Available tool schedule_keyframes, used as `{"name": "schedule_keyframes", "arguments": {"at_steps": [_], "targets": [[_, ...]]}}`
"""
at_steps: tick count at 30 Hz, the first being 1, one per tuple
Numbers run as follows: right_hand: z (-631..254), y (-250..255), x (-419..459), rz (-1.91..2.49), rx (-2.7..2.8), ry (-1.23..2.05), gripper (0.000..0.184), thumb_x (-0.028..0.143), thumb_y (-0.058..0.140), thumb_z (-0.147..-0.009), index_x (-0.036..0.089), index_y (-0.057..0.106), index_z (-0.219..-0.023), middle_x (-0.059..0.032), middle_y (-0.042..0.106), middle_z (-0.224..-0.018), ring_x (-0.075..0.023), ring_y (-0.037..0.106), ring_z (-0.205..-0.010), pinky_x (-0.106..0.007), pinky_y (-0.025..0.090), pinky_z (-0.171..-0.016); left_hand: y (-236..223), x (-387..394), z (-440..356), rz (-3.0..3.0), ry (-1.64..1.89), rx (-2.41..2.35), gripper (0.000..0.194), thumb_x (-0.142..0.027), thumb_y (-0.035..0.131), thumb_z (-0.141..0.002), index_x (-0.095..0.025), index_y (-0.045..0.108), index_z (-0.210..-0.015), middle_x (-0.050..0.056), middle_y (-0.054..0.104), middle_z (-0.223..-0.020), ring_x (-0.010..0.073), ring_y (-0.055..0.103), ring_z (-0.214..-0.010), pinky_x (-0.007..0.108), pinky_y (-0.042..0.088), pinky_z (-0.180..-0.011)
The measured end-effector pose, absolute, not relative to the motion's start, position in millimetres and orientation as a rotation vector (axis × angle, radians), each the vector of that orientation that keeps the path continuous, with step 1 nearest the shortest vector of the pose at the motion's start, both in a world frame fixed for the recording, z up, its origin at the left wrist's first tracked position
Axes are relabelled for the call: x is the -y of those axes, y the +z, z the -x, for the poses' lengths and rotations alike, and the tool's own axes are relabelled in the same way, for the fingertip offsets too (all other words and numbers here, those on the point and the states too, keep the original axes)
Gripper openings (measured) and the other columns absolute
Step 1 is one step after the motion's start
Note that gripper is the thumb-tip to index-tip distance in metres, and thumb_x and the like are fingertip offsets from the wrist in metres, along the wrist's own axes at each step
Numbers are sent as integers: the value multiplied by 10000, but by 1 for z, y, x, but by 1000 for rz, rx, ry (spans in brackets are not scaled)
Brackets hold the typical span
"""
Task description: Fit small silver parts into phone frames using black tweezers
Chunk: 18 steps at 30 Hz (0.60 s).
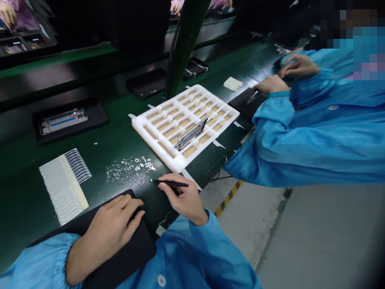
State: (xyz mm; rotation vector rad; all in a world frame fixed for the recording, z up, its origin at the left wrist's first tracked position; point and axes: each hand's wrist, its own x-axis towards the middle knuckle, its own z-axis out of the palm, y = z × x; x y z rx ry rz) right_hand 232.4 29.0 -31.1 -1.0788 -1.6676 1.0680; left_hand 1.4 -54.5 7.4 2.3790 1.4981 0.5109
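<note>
Black tool lies in the right hand, grip closed on it.

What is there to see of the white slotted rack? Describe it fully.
The white slotted rack is a rectangular frame with rows of long openings, foam or plastic by its look. Tan shows through the openings and along its near-left side. It lies flat on the green bench, set at an angle, with pale tape strips at its edges. A thin, phone-like part stands upright in it. The right hand, holding a black tool, is close to its near corner; contact is unclear.
</note>
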Motion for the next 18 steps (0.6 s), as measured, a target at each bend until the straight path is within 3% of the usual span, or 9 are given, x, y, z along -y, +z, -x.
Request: {"name": "schedule_keyframes", "arguments": {"at_steps": [18], "targets": [[-232, -28, -30, 1056, 1699, 999, 108, 241, 712, -979, 237, 806, -1032, -75, 817, -1000, -237, 788, -898, -378, 676, -833, 8, 54, -1, -2382, 517, -1507, 208, -298, 514, -1098, -209, 673, -1199, 36, 720, -973, 212, 723, -863, 345, 559, -764]]}}
